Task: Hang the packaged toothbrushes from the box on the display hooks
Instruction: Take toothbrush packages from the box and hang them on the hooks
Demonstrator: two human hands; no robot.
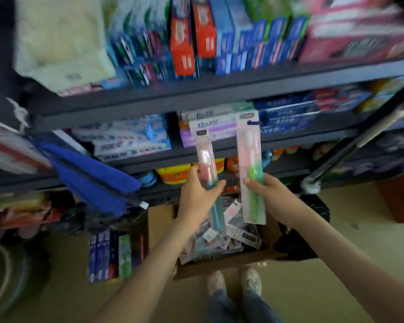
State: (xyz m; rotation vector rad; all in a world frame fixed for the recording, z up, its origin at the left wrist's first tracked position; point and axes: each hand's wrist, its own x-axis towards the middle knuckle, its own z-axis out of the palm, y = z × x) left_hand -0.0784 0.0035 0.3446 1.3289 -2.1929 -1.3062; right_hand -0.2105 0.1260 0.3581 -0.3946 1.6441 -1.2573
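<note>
My left hand [197,194] grips a packaged toothbrush with a teal handle [207,159], held upright in front of the shelves. My right hand [264,187] grips a second packaged toothbrush with a green handle [251,159], also upright, a little to the right of the first. Both packs have pink upper parts. Below my hands a cardboard box [222,264] stands on the floor with several more packaged toothbrushes [231,231] lying in it. No display hooks are plainly visible; the picture is blurred.
Dark shelves [196,94] in front hold toothpaste boxes and bottles. A blue cloth [91,178] hangs at the left. A carton of toothpaste boxes [117,255] sits left of the cardboard box. A pole [359,141] leans at the right. My shoes [233,283] are behind the box.
</note>
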